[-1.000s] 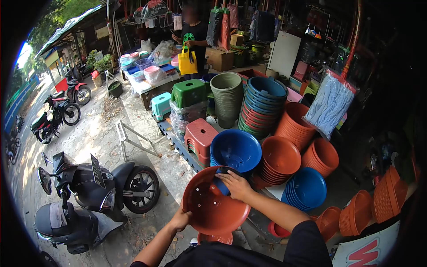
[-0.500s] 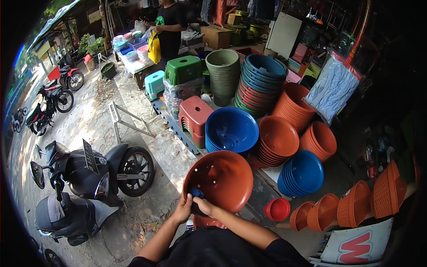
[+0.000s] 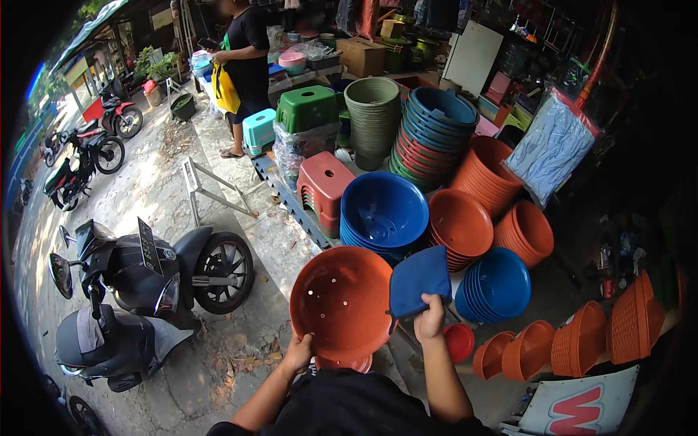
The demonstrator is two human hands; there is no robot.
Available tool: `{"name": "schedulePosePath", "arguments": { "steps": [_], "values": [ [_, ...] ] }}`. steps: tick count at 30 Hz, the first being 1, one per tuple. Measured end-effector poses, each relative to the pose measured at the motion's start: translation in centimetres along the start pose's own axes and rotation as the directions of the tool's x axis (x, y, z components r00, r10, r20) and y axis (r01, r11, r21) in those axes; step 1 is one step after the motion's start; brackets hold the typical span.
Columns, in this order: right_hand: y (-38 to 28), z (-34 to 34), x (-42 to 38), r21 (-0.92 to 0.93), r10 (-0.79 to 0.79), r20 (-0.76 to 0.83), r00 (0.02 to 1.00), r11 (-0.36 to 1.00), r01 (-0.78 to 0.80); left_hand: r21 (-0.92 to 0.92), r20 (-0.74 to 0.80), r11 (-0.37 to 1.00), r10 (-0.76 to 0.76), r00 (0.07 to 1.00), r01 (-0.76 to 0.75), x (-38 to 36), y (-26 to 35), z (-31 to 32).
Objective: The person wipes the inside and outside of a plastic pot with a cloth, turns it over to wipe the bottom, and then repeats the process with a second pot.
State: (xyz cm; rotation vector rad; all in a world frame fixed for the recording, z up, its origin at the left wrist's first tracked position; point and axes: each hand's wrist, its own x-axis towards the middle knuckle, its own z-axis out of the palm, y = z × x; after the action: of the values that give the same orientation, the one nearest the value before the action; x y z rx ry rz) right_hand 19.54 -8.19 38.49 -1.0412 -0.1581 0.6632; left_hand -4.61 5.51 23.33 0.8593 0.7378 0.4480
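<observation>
An orange plastic plant pot (image 3: 363,280) with several small holes in its bottom is tilted, its open mouth facing me. My left hand (image 3: 298,353) is closed on its lower left rim, with the thumb over the edge. On the right, my right hand (image 3: 430,320) pinches a blue cloth (image 3: 418,280), which hangs spread out beside the pot's right rim. Part of another reddish-orange pot (image 3: 352,362) shows underneath, mostly hidden by the held pot and my body.
Ahead stand stacked blue pots (image 3: 384,211), orange pots (image 3: 461,221) and red stools (image 3: 325,185). A parked motorbike (image 3: 145,283) is at left. Smaller orange pots (image 3: 527,352) line the right. A person (image 3: 246,54) with a yellow bag stands at the back.
My right hand has drawn the blue cloth out of the pot to the right, where it is spread wider. The left hand now grips lower on the rim. The pot has shifted slightly left.
</observation>
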Motion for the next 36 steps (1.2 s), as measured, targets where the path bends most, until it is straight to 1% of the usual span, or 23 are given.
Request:
{"name": "schedulePosePath", "arguments": {
  "steps": [2,3,4,5,6,8,10,11,14,16,18,20,22,24,25,26,28,29,30,32,33,34,36],
  "values": [
    [3.7,-5.1,-0.3,-0.414,0.151,0.212,0.965,0.909,-0.052,-0.022,-0.007,0.999,-0.031,0.999,0.031,0.1,0.3,0.0],
    [3.9,-3.8,-0.9,-0.549,-0.009,0.369,0.929,0.805,0.225,-0.031,-0.007,0.999,-0.04,0.999,0.04,0.3,0.4,0.1],
    [4.2,-1.5,-2.1,-0.613,-0.127,0.535,0.836,0.623,0.487,-0.038,-0.004,0.998,-0.05,0.999,0.05,0.4,0.5,0.3],
    [4.2,0.0,-3.5,-0.689,-0.036,0.596,0.803,0.491,0.533,-0.03,0.005,0.998,-0.057,0.998,0.057,0.4,1.1,1.0],
    [4.8,1.3,-4.7,-0.738,0.065,0.634,0.77,0.348,0.578,-0.08,0.002,0.995,-0.056,0.998,0.056,0.1,1.9,2.3],
    [9.5,1.9,-6.2,-0.764,0.28,0.635,0.72,0.369,0.529,-0.121,0.006,0.99,-0.066,0.998,0.066,0.1,2.2,3.7],
    [12.4,2.6,-7.4,-0.806,0.342,0.578,0.741,0.094,0.585,0.057,-0.067,0.998,0.03,0.997,-0.026,0.3,2.1,4.4],
    [13.6,2.5,-7.7,-0.797,0.198,0.601,0.774,0.084,0.598,0.115,-0.084,0.992,-0.049,0.995,0.059,0.1,2.6,4.4],
    [12.0,2.2,-7.3,-0.8,0.298,0.592,0.749,0.104,0.59,0.044,-0.008,0.997,0.067,0.998,-0.067,1.2,1.2,3.1],
    [11.8,0.4,-6.8,-0.773,0.257,0.622,0.739,0.054,0.632,0.029,0.013,1.0,-0.002,1.0,0.001,1.0,2.3,3.0],
    [11.2,-1.5,-6.1,-0.667,0.207,0.726,0.655,-0.02,0.745,0.017,0.029,0.998,-0.066,0.997,0.065,0.9,3.9,2.7],
    [8.7,-2.9,-5.3,-0.542,0.243,0.792,0.56,-0.142,0.829,0.015,0.041,0.999,0.04,0.998,-0.04,0.5,5.4,2.5],
    [8.6,-5.6,-3.4,-0.39,0.17,0.887,0.429,-0.223,0.893,0.103,0.057,0.993,-0.058,0.997,0.052,-0.4,8.7,2.4],
    [7.3,-7.5,-2.6,-0.33,0.139,0.915,0.378,-0.279,0.902,0.21,0.144,0.976,-0.095,0.985,0.063,0.0,10.0,0.5],
    [6.8,-7.8,-2.3,-0.269,0.114,0.94,0.323,-0.335,0.903,0.235,0.137,0.962,-0.178,0.974,0.143,-0.6,12.0,1.6],
    [6.7,-7.8,-2.4,-0.261,0.123,0.941,0.316,-0.333,0.906,0.225,0.133,0.964,-0.175,0.976,0.142,-0.1,11.8,1.5],
    [6.4,-7.1,-2.7,-0.214,0.087,0.96,0.266,-0.384,0.898,0.343,0.173,0.936,0.013,0.985,-0.073,0.8,11.8,1.7],
    [6.5,-6.6,-3.0,-0.232,0.039,0.962,0.269,-0.395,0.889,0.319,0.114,0.947,-0.082,0.99,0.041,0.9,12.5,2.1],
    [6.7,-6.0,-3.4,-0.223,0.046,0.964,0.261,-0.39,0.893,0.312,0.106,0.949,-0.078,0.991,0.042,1.1,11.7,2.1],
    [7.0,-4.3,-4.4,-0.35,0.009,0.927,0.375,-0.337,0.874,0.226,-0.015,0.966,0.13,0.991,-0.123,1.5,9.2,2.2],
    [7.7,-3.4,-5.1,-0.417,-0.032,0.905,0.423,-0.26,0.871,0.132,-0.11,0.99,0.059,0.992,-0.044,0.8,7.7,3.1],
    [8.2,-2.4,-5.9,-0.413,-0.023,0.907,0.421,-0.258,0.874,0.068,-0.113,0.997,-0.028,0.993,0.036,-1.1,7.3,4.7],
    [8.8,-0.4,-7.5,-0.517,-0.027,0.848,0.529,-0.253,0.817,0.13,-0.129,0.979,-0.137,0.982,0.154,-4.1,4.8,6.6]
  ]
}}
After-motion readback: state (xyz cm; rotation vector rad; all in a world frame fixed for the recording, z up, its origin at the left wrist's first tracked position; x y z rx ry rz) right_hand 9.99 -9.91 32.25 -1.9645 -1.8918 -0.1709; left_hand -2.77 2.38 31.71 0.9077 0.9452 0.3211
